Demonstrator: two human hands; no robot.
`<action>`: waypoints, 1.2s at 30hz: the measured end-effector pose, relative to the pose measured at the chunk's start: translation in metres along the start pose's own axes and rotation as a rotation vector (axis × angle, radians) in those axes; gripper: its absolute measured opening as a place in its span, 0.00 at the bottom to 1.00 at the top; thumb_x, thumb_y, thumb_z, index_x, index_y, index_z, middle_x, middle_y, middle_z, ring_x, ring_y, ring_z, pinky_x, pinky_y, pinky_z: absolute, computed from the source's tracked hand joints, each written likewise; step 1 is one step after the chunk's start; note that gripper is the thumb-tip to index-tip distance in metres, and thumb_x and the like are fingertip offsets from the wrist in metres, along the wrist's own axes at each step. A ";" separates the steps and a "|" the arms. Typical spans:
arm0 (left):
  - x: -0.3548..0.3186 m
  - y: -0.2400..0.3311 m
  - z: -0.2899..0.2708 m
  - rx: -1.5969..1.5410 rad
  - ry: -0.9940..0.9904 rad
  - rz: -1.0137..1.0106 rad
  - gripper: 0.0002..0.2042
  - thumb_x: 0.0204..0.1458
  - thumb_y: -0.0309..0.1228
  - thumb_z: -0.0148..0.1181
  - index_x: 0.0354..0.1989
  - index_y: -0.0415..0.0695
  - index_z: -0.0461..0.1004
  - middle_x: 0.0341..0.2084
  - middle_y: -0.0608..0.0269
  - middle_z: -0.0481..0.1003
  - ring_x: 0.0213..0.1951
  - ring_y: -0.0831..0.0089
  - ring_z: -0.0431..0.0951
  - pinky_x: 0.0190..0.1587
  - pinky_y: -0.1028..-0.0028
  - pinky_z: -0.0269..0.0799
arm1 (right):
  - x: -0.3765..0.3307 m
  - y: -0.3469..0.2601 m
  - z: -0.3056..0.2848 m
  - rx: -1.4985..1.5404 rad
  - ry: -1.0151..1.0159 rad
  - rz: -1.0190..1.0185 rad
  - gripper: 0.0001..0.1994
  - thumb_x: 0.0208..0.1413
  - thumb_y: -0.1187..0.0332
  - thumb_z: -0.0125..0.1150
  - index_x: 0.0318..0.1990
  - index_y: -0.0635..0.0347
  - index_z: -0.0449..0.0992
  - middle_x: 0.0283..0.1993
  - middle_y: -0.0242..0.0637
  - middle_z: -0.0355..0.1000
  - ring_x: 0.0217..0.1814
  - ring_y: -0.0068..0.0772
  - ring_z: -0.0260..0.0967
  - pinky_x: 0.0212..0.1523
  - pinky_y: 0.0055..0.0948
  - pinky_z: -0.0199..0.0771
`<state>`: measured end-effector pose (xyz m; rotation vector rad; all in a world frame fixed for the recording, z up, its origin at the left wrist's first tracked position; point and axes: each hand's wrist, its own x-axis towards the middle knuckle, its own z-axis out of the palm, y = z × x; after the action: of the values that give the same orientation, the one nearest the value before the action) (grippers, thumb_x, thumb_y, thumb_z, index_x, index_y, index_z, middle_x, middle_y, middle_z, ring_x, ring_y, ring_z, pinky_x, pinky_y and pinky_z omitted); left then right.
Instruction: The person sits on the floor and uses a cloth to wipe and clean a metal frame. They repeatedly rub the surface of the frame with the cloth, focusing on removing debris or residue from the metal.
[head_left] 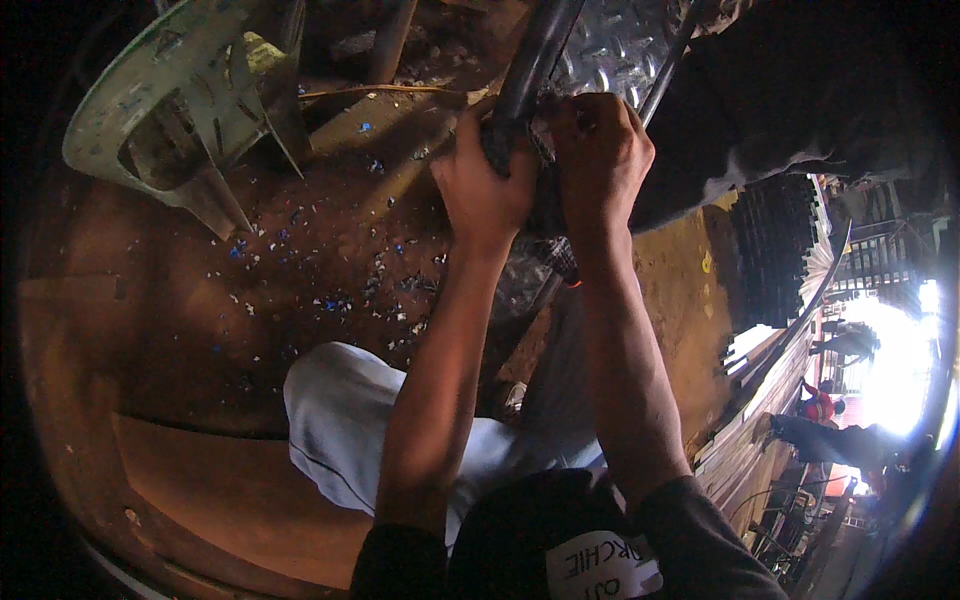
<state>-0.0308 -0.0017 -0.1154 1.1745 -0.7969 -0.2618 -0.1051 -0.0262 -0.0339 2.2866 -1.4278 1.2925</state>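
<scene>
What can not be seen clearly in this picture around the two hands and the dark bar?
- Head view: the left hand wraps the dark bar, so the part under its fingers is hidden.
- The right hand covers whatever it presses; its fingertips curl out of sight.
- The bar's upper end is cut off by the top edge.
- The street at right is washed out by glare.

Dark metal tube (530, 60), slanted, gripped by both hands, beside tread plate (610, 45)

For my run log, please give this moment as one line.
left hand: gripping dark bar | right hand: closed beside it | ground: reddish, littered
</scene>
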 end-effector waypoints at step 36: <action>0.001 0.007 -0.003 -0.006 -0.019 0.005 0.22 0.42 0.29 0.59 0.48 0.39 0.68 0.32 0.44 0.77 0.35 0.49 0.79 0.41 0.60 0.72 | -0.003 0.007 0.010 0.053 0.064 0.018 0.07 0.47 0.69 0.63 0.32 0.62 0.73 0.33 0.45 0.71 0.37 0.50 0.70 0.37 0.42 0.71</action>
<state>-0.0291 0.0024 -0.1095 1.1661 -0.8153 -0.2713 -0.1058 -0.0330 -0.0446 2.2488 -1.4124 1.4118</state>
